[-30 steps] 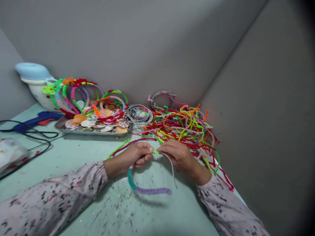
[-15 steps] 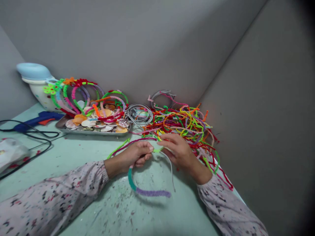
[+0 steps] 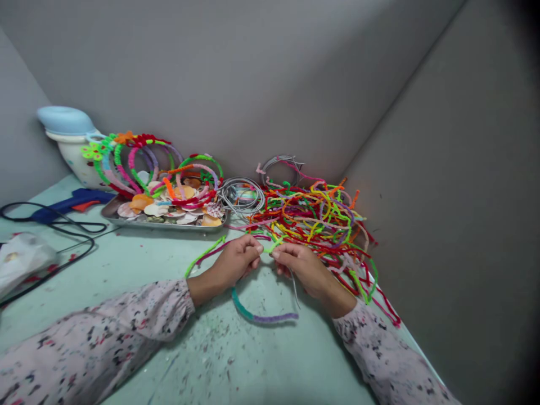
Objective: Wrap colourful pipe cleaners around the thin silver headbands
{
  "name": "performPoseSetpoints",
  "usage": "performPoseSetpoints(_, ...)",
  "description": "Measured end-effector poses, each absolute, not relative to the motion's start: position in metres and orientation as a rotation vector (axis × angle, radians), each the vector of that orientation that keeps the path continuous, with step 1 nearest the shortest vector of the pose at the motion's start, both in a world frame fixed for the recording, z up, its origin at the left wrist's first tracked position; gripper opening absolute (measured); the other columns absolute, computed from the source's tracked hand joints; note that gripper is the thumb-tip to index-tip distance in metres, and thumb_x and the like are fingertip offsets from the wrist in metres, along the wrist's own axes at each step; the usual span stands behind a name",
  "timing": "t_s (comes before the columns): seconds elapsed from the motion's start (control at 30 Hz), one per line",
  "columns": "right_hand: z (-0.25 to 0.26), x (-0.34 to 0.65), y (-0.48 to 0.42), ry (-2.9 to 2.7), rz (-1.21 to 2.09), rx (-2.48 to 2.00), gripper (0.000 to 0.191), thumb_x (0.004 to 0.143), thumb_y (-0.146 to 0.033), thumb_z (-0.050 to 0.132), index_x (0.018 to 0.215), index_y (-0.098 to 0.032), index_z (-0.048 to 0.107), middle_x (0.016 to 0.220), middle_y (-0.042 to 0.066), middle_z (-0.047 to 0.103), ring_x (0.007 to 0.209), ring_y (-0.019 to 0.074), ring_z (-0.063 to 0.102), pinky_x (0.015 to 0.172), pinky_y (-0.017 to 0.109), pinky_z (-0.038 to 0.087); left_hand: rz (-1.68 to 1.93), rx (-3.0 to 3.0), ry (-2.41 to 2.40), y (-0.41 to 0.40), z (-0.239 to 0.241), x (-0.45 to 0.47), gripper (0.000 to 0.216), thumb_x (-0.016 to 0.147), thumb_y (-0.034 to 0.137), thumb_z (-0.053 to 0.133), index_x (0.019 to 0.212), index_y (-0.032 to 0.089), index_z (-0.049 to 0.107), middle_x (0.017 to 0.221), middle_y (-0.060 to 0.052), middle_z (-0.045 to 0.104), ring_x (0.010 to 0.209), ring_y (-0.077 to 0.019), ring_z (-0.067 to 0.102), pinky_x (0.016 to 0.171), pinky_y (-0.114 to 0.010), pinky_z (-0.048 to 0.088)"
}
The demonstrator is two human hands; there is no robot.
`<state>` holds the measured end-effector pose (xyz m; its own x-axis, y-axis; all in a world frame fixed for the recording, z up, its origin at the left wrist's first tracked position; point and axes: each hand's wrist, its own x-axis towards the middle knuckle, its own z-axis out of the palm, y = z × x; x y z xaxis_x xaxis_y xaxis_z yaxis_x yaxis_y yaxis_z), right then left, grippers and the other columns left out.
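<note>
In front of me my left hand (image 3: 238,259) is closed round a headband (image 3: 248,313). Teal and purple fuzzy wrapping covers the headband's near end, which hangs below that hand. The other end is a bare grey band, curving down under my right hand (image 3: 297,264). Between my fingertips a lime-green pipe cleaner (image 3: 274,245) goes round the headband, its loose end sticking up. My right thumb and finger pinch the green pipe cleaner close against the band. The part of the headband inside my left fist is hidden.
Behind my hands lies a tangled heap of pipe cleaners (image 3: 316,214) beside coiled grey bands (image 3: 241,196). A metal tray (image 3: 169,226) of seashells carries finished-looking headbands (image 3: 135,163). Further left are a blue glue gun (image 3: 70,203), black cable (image 3: 90,242) and a lidded white container (image 3: 78,160).
My right hand has come down and left, and its spread fingers have closed in a pinch beside my left hand. The headband's coloured end has swung slightly up and right.
</note>
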<state>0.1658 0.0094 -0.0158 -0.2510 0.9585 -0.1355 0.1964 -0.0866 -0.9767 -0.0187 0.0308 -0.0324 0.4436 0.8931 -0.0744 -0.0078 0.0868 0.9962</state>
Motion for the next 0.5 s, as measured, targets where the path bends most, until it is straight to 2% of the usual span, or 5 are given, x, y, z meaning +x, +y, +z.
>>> performPoseSetpoints(0.33,-0.025,0.164,0.01,-1.23,1.517,-1.252,0.022,0.07,-0.033,0.069,0.079,-0.013,0.065,0.058,-0.002,0.058,0.051,0.0087,0.051,0.046,0.02,0.034,0.793,1.298,0.882,0.032,-0.033,-0.018,0.021,0.083,0.037,0.055,0.076,0.019,0.047,0.054,0.007,0.049,0.035,-0.0042,0.034,0.034,-0.016,0.023)
performPoseSetpoints(0.5,-0.028,0.162,0.01,-1.233,1.478,-1.214,0.019,0.07,-0.03,0.069,0.078,-0.014,0.064,0.058,-0.002,0.058,0.051,0.0089,0.051,0.049,0.021,0.036,0.775,1.289,0.89,0.032,-0.032,-0.019,0.021,0.084,0.037,0.055,0.076,0.019,0.046,0.054,0.006,0.047,0.034,-0.004,0.032,0.032,-0.017,0.022)
